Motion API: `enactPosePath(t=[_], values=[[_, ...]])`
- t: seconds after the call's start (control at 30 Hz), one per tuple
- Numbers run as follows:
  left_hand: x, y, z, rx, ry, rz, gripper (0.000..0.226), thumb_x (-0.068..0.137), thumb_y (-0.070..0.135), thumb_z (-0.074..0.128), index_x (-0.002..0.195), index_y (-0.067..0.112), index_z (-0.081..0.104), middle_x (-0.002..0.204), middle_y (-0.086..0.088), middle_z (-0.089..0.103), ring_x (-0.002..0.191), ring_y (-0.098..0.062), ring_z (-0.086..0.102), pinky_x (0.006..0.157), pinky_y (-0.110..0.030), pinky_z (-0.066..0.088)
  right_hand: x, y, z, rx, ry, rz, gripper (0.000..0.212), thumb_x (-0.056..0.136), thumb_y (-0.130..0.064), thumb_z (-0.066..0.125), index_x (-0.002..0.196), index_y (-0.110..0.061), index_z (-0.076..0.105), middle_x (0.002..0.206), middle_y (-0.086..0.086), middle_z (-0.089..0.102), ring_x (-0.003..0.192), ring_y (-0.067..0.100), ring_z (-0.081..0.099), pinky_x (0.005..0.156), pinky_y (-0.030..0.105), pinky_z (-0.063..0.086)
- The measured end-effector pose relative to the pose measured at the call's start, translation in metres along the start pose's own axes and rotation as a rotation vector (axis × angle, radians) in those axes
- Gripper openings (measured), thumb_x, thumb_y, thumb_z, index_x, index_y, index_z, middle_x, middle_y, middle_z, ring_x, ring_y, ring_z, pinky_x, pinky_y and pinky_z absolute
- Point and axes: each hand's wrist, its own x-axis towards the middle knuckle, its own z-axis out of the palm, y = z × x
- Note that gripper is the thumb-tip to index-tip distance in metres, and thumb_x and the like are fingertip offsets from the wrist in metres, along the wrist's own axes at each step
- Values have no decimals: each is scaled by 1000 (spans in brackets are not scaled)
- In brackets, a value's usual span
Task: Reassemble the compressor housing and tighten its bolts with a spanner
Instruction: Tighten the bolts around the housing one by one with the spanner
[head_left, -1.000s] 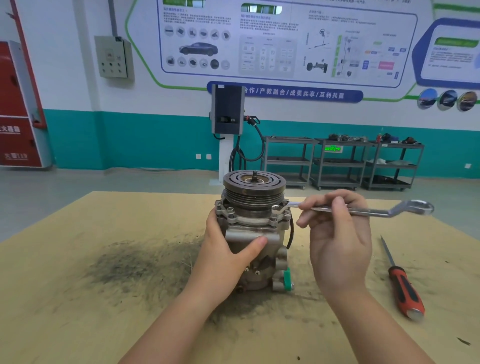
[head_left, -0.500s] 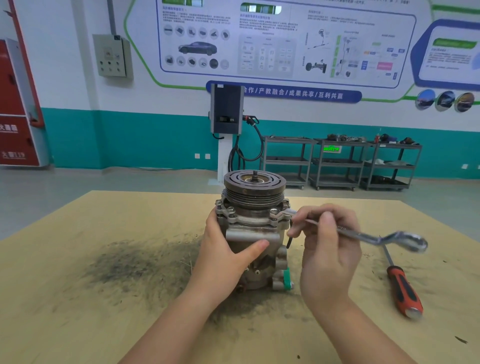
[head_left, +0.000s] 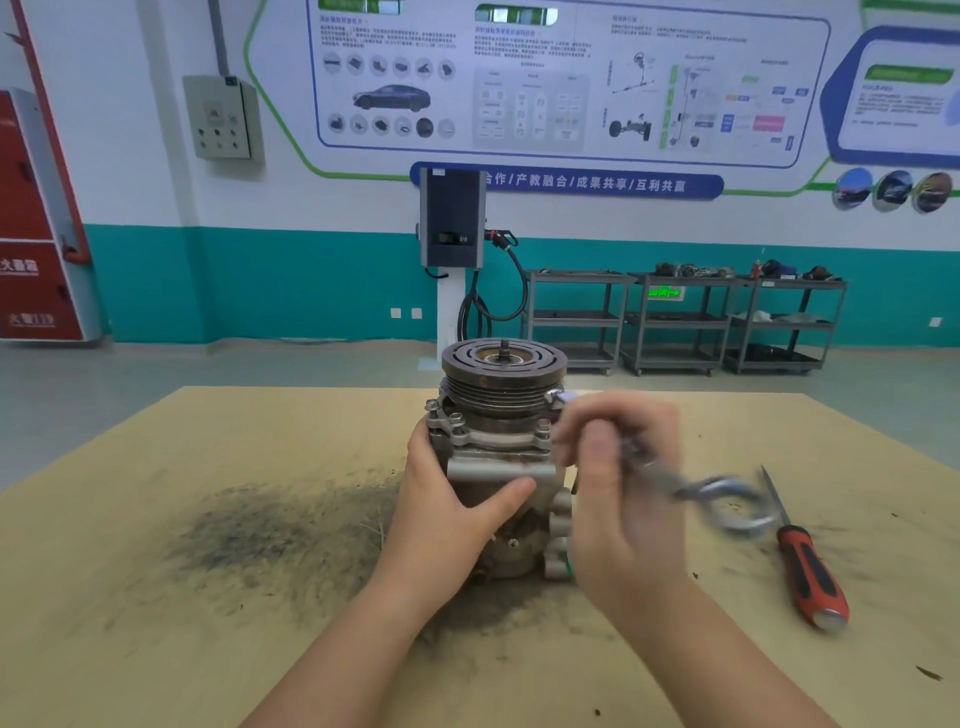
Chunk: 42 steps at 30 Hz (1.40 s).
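Observation:
The grey metal compressor (head_left: 496, 452) stands upright in the middle of the tan table (head_left: 156, 519), its dark ribbed pulley on top and bolts around the housing flange. My left hand (head_left: 452, 514) grips the housing body from the left, thumb across its front. My right hand (head_left: 623, 499) holds the silver spanner (head_left: 711, 496) by its shaft. The spanner's near ring end is blurred and points right and down; its far end sits at the flange on the compressor's right side, by the pulley.
A red-and-black screwdriver (head_left: 808, 566) lies on the table to the right of my right hand. A dark sooty stain (head_left: 270, 530) spreads left of the compressor. Metal shelf carts (head_left: 675, 322) and a wall charger (head_left: 452, 218) stand beyond the table.
My right hand has swung the spanner's free end down and toward me, from level at pulley height to slanting low near the screwdriver. My left hand has kept its grip on the housing.

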Motion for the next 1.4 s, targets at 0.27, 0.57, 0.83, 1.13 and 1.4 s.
enactPosePath(t=[0.27, 0.57, 0.83, 1.13, 1.4], values=[[1, 0, 1, -80, 0, 5, 99, 57, 63, 79, 131, 66, 13, 123, 40, 40, 118, 10, 46, 105, -28, 42, 25, 23, -25, 692, 420, 748, 23, 100, 1, 28, 91, -13, 44, 60, 4, 57, 48, 17, 45, 49, 25, 41], [0, 3, 4, -153, 10, -10, 103, 52, 63, 77, 127, 62, 7, 124, 38, 39, 116, 9, 46, 92, -14, 39, 34, 37, -33, 831, 331, 880, 23, 94, 0, 27, 86, -11, 45, 58, 5, 48, 44, 16, 40, 46, 24, 37], [-1, 3, 6, -228, 19, -7, 98, 78, 33, 81, 144, 52, 10, 148, 14, 40, 134, -10, 44, 113, -39, 41, 1, 17, -7, 448, 365, 381, 28, 85, 1, 38, 78, -16, 59, 62, 8, 55, 51, 25, 46, 51, 29, 41], [-2, 6, 6, -273, 4, 17, 110, 59, 74, 79, 145, 57, 12, 150, 7, 43, 136, -17, 47, 112, -49, 41, -24, 5, 24, -76, 75, 125, 32, 104, -41, 36, 125, -26, 55, 102, -24, 56, 91, 6, 58, 78, 16, 45], [-11, 17, 18, -207, 88, -1, 108, 50, 91, 66, 141, 48, 27, 137, 12, 52, 118, 2, 56, 92, -17, 52, -17, 4, 21, -235, 28, 50, 29, 104, -39, 31, 117, -24, 52, 99, -25, 48, 92, 3, 55, 79, 13, 43]])
